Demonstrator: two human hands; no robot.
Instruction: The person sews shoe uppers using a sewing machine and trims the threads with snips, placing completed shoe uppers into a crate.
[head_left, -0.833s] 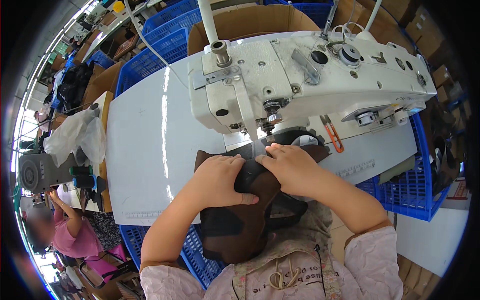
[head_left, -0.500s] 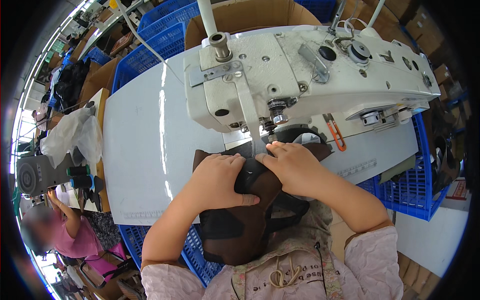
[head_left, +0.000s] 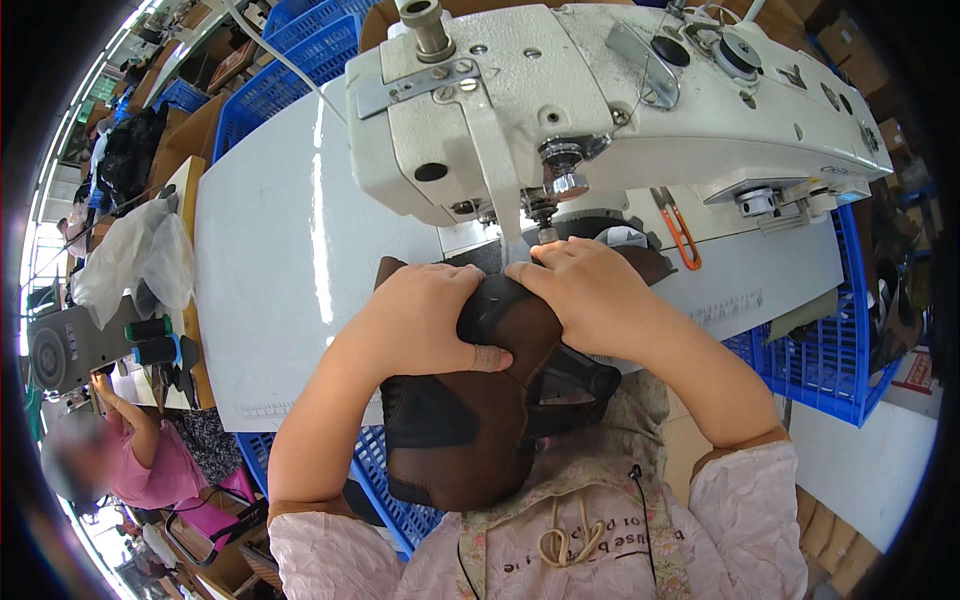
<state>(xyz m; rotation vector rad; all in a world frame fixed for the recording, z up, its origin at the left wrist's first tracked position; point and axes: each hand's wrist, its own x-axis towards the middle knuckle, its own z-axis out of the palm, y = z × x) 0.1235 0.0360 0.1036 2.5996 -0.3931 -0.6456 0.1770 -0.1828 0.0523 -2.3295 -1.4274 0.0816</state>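
- The white sewing table (head_left: 270,270) runs from the machine toward the person; its near edge crosses just behind the left hand, and the stretch of top to the left of the hands lies bare and wide.
- The white sewing machine (head_left: 600,100) hangs over the work, its head filling the room just beyond the fingertips; the needle bar (head_left: 545,205) stands just beyond the knuckles.
- Blue plastic crates (head_left: 820,350) close the right side, just past the table's right edge; another crate (head_left: 390,490) sits below the near edge.
- The dark brown shoe upper (head_left: 480,400) lies over the table's near edge, its far end under the needle, its bulk hanging toward the person's lap.
- The left hand (head_left: 425,320) presses flat on the upper's left side, fingers curled over it.
- The right hand (head_left: 585,295) grips the upper's right side, fingertips beside the needle; the two hands nearly touch.
- An orange tool (head_left: 683,235) lies on the table, right of the hands.
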